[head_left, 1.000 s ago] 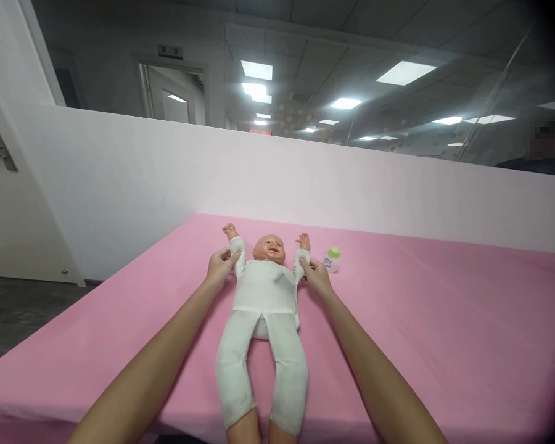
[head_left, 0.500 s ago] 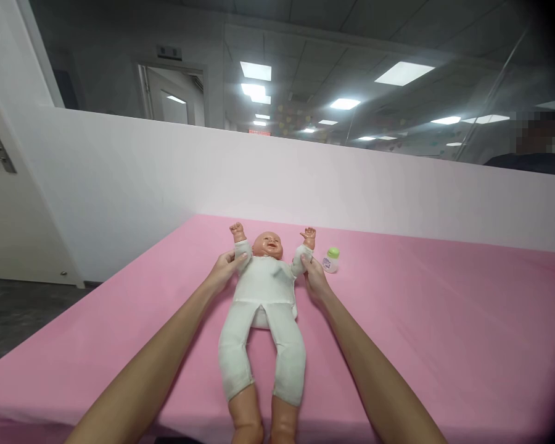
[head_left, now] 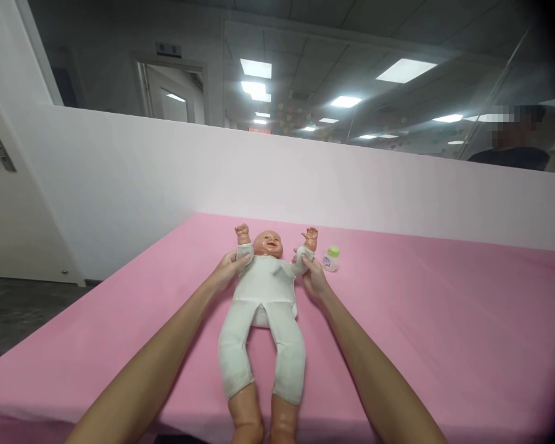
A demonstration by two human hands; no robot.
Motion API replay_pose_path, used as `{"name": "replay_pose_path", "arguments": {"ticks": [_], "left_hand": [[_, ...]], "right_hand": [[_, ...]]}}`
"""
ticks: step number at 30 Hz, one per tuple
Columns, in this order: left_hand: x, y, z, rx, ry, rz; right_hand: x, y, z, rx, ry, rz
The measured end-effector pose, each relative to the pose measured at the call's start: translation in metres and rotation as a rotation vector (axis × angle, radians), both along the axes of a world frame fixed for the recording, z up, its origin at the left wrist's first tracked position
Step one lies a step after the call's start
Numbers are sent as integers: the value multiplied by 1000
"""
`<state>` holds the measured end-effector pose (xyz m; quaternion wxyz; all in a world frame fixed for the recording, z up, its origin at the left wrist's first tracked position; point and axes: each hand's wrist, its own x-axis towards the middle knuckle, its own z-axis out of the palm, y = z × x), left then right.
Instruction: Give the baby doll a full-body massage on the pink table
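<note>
Over on the far left there's a white door (head_left: pixel 0 203) with a metal handle, then a pale partition wall (head_left: pixel 166 179) running along the back of the pink worktop (head_left: pixel 444 320). The left hand (head_left: pixel 226 271) is closed around the doll's sleeved arm on that side, just below the little raised fist, fingers wrapped on the white sleeve. The doll (head_left: pixel 266 296) lies on its back about mid-worktop, head toward the wall, both arms bent upward, legs pointing back at the camera with bare feet right at the near edge. It's in a white one-piece that covers it from the shoulders down to the shins. The right hand (head_left: pixel 312 277) is gripping the doll's other arm the same way, thumb and fingers pinched on the sleeve below the open plastic hand. Both forearms come in from the bottom of the frame, one on each side of the doll's legs. Just beside the right hand, a bit further back, stands a small bottle (head_left: pixel 332 259) with a green cap and a label, upright and not touching the doll. Way off at the top right, behind the wall, there's another person (head_left: pixel 509 154) in a dark top.
</note>
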<state>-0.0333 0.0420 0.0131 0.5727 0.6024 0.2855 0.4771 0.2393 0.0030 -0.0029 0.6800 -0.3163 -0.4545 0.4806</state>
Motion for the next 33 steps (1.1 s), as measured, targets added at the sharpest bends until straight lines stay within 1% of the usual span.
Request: {"name": "replay_pose_path", "arguments": {"ticks": [3, 5, 7, 9, 11, 12, 14, 16, 20, 23, 26, 30, 33], "left_hand": [[0, -2, 1, 7, 14, -53], [1, -2, -1, 1, 31, -55], [3, 0, -4, -18, 69, -10], [4, 3, -7, -48, 112, 74], [5, 6, -11, -90, 133, 139], [4, 7, -12, -110, 132, 146], [4, 8, -13, -135, 110, 124], [3, 7, -11, -121, 74, 99], [0, 4, -5, 4, -1, 60], [-3, 4, -3, 35, 5, 31], [-4, 8, -7, 1, 31, 55], [-3, 12, -14, -101, 66, 101], [-2, 12, -14, -130, 55, 88]], "right_hand": [[0, 1, -2, 13, -4, 13], [0, 3, -5, -26, -22, 30], [0, 5, -9, -114, -51, 31], [0, 8, -13, -197, -72, 20], [0, 11, -16, -237, -76, 17], [0, 12, -17, -247, -75, 18], [0, 12, -16, -254, -75, 16], [-1, 10, -14, -240, -84, 12], [-2, 0, -4, -110, -87, 74], [-2, -4, 1, -43, -101, 92], [-1, -3, -1, -109, -128, 61], [-3, 3, -8, -219, -135, -11], [-3, 4, -9, -248, -132, -15]]}}
